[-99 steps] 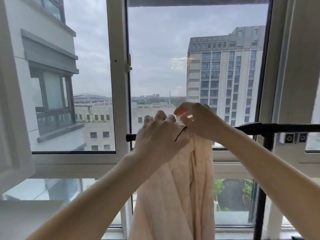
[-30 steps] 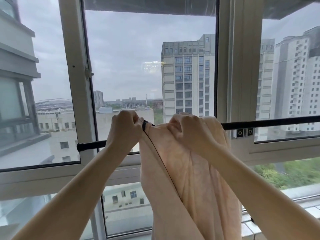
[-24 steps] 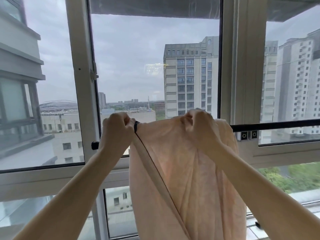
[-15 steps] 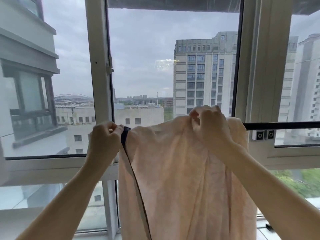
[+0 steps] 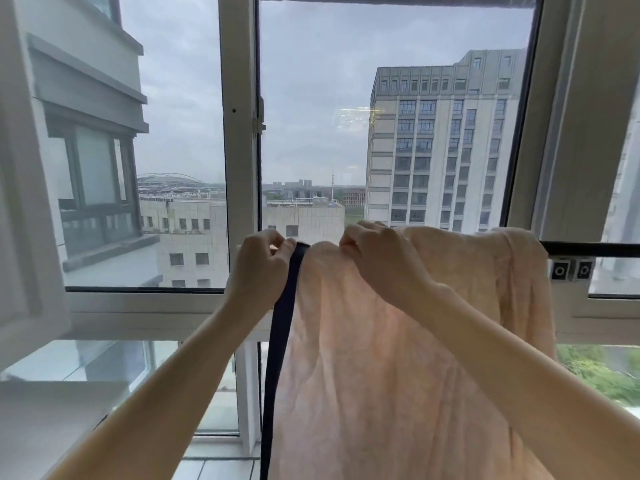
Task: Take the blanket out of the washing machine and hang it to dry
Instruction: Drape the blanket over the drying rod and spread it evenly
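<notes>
A wide window [image 5: 239,133] with white frames fills the view, and its left sash [image 5: 20,202] is swung inward. Outside lie a grey sky, a pale tower [image 5: 440,140] on the right and lower blocks [image 5: 194,233] in the middle. A black rail [image 5: 588,249] runs level across the lower part of the window; only its right stretch shows, with two small square fittings [image 5: 571,270] just beneath it.

A peach blanket [image 5: 363,375] is draped over the rail and hangs down past the bottom of the view, covering the rail's middle and the panes behind. A dark trim [image 5: 280,327] runs down the blanket's left edge.

Both forearms reach up from below. The left hand [image 5: 258,268] pinches the top of the trim between thumb and curled fingers. The right hand [image 5: 377,258], just beside it, has its fingers curled over a fold of the blanket at the rail, knuckles up.
</notes>
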Tool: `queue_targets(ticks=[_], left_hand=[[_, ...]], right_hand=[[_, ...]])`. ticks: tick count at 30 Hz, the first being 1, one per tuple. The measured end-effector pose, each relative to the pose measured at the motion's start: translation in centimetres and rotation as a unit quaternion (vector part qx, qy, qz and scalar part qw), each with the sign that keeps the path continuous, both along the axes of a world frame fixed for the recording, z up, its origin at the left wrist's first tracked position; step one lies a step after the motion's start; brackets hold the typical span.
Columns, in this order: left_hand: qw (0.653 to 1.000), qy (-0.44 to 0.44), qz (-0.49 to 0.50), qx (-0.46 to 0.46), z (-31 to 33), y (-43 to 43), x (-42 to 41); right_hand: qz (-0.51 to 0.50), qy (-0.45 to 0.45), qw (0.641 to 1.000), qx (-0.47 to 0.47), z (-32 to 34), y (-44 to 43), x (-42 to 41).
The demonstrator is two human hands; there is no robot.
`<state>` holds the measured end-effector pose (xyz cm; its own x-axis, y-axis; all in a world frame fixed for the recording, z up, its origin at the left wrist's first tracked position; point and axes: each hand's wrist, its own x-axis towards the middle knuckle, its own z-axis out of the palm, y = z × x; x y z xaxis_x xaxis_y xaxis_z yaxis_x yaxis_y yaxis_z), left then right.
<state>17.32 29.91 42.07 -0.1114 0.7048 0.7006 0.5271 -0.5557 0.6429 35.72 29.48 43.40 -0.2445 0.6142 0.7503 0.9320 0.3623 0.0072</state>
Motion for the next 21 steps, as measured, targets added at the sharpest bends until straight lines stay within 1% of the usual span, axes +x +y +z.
queue_targets(ticks=[3, 5, 8, 10, 12, 14, 16, 18, 21], left_hand=[[1.0, 0.001, 0.012, 0.016, 1.4, 0.8, 0.6], [1.0, -0.009, 0.02, 0.017, 1.9, 1.3, 0.8], [0.998, -0.057, 0.022, 0.011, 1.8, 1.8, 0.7], [0.995, -0.101, 0.016, -0.003, 1.2, 1.8, 0.8], [0.992, -0.126, -0.006, -0.017, 0.3, 1.6, 1.3], [0.993, -0.117, -0.016, -0.019, -1.0, 1.1, 2.1], [0.995, -0.097, -0.024, -0.009, -2.2, 0.6, 2.6], [0.995, -0.091, -0.039, -0.012, -3.2, 0.5, 2.6], [0.989, -0.114, -0.09, -0.036, -4.3, 0.7, 2.2]], right_hand=[[-0.033, -0.013, 0.999, 0.02, 0.6, -0.2, 0.8], [-0.072, 0.0, 0.997, 0.036, 1.2, -0.5, 2.2], [-0.159, 0.055, 0.984, 0.059, 2.2, -0.9, 5.6], [-0.189, 0.092, 0.976, 0.048, 2.7, -1.3, 7.2], [-0.202, 0.088, 0.974, 0.048, 2.5, -1.6, 7.3], [-0.205, 0.058, 0.975, 0.062, 2.0, -1.9, 6.7], [-0.189, 0.049, 0.978, 0.072, 1.7, -2.5, 5.9], [-0.158, 0.042, 0.984, 0.068, 1.5, -3.0, 5.1], [-0.095, 0.013, 0.995, 0.041, 1.0, -3.3, 3.4]])
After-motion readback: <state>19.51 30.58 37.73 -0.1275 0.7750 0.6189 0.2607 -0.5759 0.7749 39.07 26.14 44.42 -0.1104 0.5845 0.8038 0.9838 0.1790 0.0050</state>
